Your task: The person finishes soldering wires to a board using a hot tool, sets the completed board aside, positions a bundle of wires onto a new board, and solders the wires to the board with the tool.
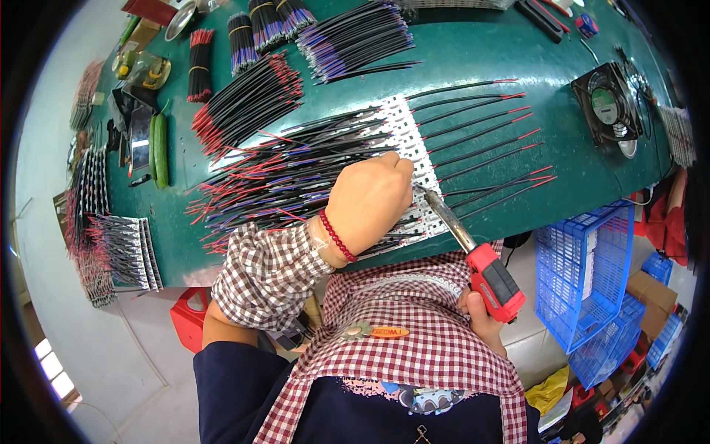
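Observation:
My left hand (373,194) is closed in a pinch over a white circuit board panel (405,122); whatever sits between the fingertips is hidden. My right hand (482,317) grips a red and black soldering iron (494,277) by its handle. The iron's metal tip touches or nearly touches the panel, just right of my left fingertips. Many black wires (296,159) with red and blue ends fan out leftward from the panel. Several more black wires (473,133) with red ends extend to the right of it.
Loose wire piles (251,100) and tied bundles (200,66) lie at the back of the green table (473,55). Finished-looking wired panels (129,251) rest at the left, near cucumbers (160,148). A black fan (605,103) stands at right. Blue crates (580,274) are stacked below the edge.

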The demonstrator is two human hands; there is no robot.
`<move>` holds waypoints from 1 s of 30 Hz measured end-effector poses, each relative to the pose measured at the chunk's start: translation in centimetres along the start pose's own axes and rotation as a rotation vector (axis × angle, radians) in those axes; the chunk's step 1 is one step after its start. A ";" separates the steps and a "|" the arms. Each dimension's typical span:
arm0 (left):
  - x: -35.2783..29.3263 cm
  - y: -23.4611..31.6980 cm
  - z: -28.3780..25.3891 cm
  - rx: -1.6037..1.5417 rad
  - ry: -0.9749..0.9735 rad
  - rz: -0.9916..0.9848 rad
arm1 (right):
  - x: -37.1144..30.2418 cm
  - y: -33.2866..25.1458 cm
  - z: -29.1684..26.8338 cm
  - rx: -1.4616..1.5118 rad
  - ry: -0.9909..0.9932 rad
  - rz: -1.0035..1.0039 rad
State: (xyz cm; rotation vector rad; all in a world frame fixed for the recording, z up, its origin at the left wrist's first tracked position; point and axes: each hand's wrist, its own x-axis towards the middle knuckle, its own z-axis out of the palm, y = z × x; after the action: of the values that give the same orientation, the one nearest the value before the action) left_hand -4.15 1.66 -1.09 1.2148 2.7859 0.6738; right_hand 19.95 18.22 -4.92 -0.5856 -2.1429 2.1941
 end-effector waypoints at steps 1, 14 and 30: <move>0.0 0.0 0.0 0.002 -0.010 -0.010 | 0.0 0.3 -0.1 -0.071 0.012 -0.028; 0.6 -0.5 -0.6 -0.011 -0.089 0.011 | -0.3 0.1 -0.3 -0.056 -0.016 0.043; 0.3 -0.5 -0.7 0.017 -0.087 0.050 | 0.1 -1.1 0.4 0.019 0.036 -0.029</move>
State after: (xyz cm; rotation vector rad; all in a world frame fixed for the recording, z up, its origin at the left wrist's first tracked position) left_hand -4.86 1.34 -0.61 1.2879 2.7049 0.5864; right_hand 19.49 17.96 -3.85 -0.5846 -2.0966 2.1694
